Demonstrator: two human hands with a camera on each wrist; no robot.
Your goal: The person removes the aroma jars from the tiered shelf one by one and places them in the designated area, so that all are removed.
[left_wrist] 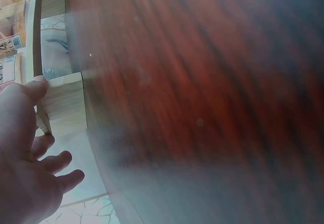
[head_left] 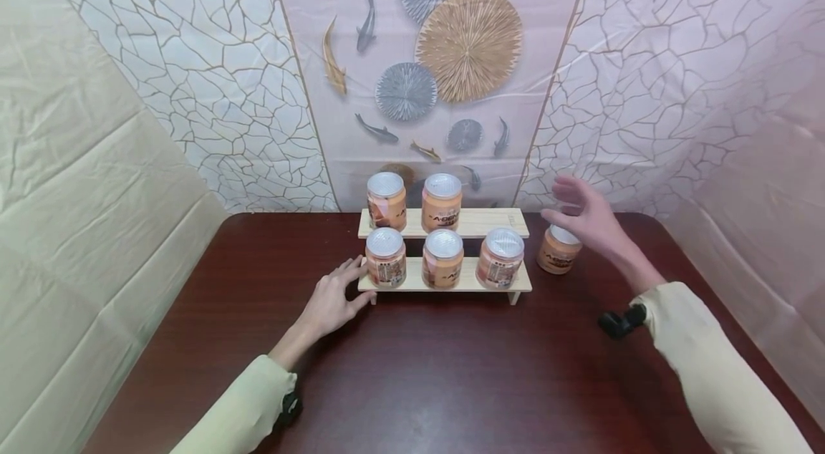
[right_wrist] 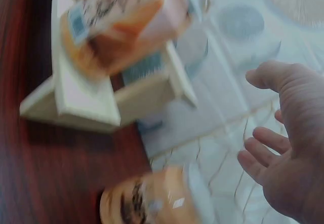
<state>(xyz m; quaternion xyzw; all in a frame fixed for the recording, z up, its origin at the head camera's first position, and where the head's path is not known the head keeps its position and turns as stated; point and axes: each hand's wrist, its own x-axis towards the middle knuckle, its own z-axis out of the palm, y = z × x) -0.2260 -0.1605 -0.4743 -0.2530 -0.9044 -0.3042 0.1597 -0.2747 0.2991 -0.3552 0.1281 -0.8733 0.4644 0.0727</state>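
A two-step wooden rack [head_left: 475, 223] carries several orange jars with silvery lids. Two jars stand on the upper step: a left jar [head_left: 387, 203] and a right jar [head_left: 442, 205]. Three line the lower step, among them an end jar [head_left: 500, 261]. At that step's left end my left hand [head_left: 331, 298] rests with extended fingers, thumb by the front leg; its thumb [left_wrist: 36, 88] touches the wood in the left wrist view. My right hand [head_left: 589, 218] hovers with parted fingers and nothing in them, beside and above a separate jar [head_left: 558, 253] on the table.
The dark red-brown table [head_left: 412, 382] spreads in front of the rack. Behind it hangs a patterned cloth [head_left: 412, 146] with fish and round leaves, and plain beige cloth [head_left: 84, 239] flanks the left side. Black wrist cameras sit on both sleeves.
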